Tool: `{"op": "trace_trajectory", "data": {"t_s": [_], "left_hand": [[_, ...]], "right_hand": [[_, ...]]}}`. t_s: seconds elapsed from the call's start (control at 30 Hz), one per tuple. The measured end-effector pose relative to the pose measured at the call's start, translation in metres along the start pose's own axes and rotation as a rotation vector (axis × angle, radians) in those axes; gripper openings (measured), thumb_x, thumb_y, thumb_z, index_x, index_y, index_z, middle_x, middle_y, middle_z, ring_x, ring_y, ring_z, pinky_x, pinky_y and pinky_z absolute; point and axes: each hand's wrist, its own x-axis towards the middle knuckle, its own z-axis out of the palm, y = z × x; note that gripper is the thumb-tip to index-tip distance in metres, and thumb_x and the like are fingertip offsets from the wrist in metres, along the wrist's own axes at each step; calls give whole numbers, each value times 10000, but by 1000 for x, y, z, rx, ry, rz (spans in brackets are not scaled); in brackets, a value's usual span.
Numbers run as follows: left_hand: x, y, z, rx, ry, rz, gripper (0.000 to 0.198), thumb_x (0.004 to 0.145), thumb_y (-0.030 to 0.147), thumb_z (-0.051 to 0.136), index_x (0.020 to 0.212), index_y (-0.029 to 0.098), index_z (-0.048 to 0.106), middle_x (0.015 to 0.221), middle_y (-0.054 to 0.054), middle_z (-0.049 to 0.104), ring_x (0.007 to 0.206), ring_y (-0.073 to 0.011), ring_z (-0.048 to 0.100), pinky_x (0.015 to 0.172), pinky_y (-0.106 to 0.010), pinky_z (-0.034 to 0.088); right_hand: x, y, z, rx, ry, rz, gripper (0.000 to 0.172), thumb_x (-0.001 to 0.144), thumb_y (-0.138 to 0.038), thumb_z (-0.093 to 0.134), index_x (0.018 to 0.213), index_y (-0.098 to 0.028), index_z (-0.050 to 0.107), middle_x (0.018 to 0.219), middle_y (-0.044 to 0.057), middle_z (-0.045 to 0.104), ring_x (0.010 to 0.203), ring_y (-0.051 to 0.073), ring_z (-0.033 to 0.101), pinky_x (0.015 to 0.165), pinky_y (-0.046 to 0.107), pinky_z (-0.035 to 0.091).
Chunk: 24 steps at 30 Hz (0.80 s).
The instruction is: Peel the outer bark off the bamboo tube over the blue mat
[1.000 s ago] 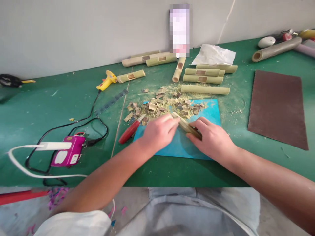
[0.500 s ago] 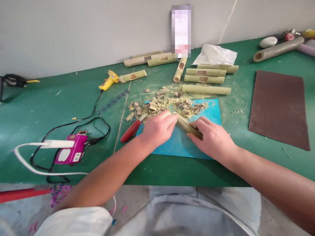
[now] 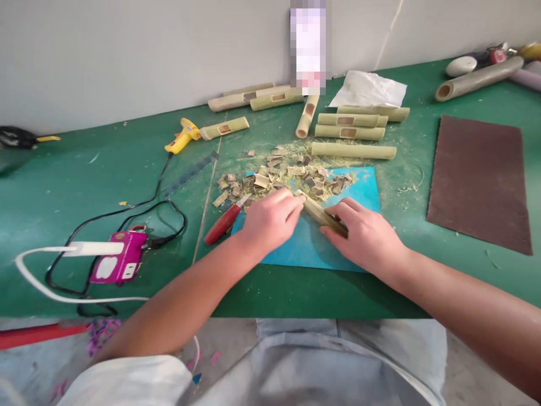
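Observation:
A pale green bamboo tube [image 3: 318, 211] lies slantwise over a blue sheet [image 3: 296, 251]. My right hand [image 3: 367, 232] is closed around its near end, thumb below and fingers above. At the far end, my left hand [image 3: 271, 221] has its fingers curled in against the tube; whether something small is also in them is hidden. Just left of that hand rests a knife with a red handle [image 3: 223, 224], its blade pointing to the chips. Bamboo chips [image 3: 262, 180] and fine shavings are heaped beyond my hands.
Several bamboo tubes with cut windows [image 3: 350, 132] lie behind the chips. A yellow glue gun [image 3: 185, 137] and its black cord are to the left, near a magenta power adapter [image 3: 120, 256]. A brown sheet [image 3: 479, 183] lies right; a phone [image 3: 310, 48] leans on the wall.
The view has shifted slightly, so the table items appear a little higher and further left. Both hands keep their hold on the bamboo tube, with barely any movement.

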Motion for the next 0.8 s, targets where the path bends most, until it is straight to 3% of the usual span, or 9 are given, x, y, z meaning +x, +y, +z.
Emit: {"op": "trace_trajectory", "data": {"t_s": [0.1, 0.23, 0.37, 0.5, 0.63, 0.8], "left_hand": [[0, 0, 0, -27, -77, 66, 260, 980, 257, 447, 972, 159, 688, 747, -36, 631, 694, -123, 598, 623, -220, 453], [0, -2, 1, -7, 3, -22, 263, 978, 264, 457, 992, 148, 693, 807, -52, 661, 728, -127, 613, 629, -217, 459], [0, -3, 2, -38, -58, 56, 265, 979, 266, 454, 1015, 165, 696, 754, -37, 645, 689, -120, 600, 618, -213, 459], [2, -5, 2, 13, 12, -10, 264, 978, 253, 451, 995, 150, 694, 798, -58, 657, 745, -136, 613, 655, -227, 476], [2, -6, 2, -19, -58, 60, 258, 976, 252, 457, 996, 151, 694, 758, -47, 644, 716, -130, 602, 640, -225, 463], [1, -9, 3, 13, 2, 4, 272, 979, 260, 455, 990, 142, 700, 766, -56, 650, 716, -132, 605, 644, -230, 464]], "right_hand": [[0, 0, 0, 9, -5, -10, 174, 872, -328, 543, 948, -185, 607, 884, 35, 571, 647, 133, 508, 541, 271, 314], [1, 0, 0, 13, -3, 4, 180, 869, -341, 549, 944, -188, 605, 901, 39, 574, 643, 132, 509, 539, 272, 318], [1, 0, -1, 22, -14, -9, 165, 867, -321, 542, 948, -191, 603, 896, 40, 579, 655, 136, 518, 539, 270, 320], [0, 1, -1, 14, 0, 8, 180, 871, -347, 543, 946, -195, 603, 909, 42, 586, 645, 132, 518, 549, 268, 325], [0, 1, 0, 21, 3, -14, 168, 864, -327, 547, 947, -192, 602, 887, 36, 581, 661, 137, 525, 556, 266, 334], [0, 2, 0, 5, 18, -5, 175, 862, -343, 552, 936, -194, 604, 885, 33, 577, 629, 129, 502, 538, 268, 326]]}}
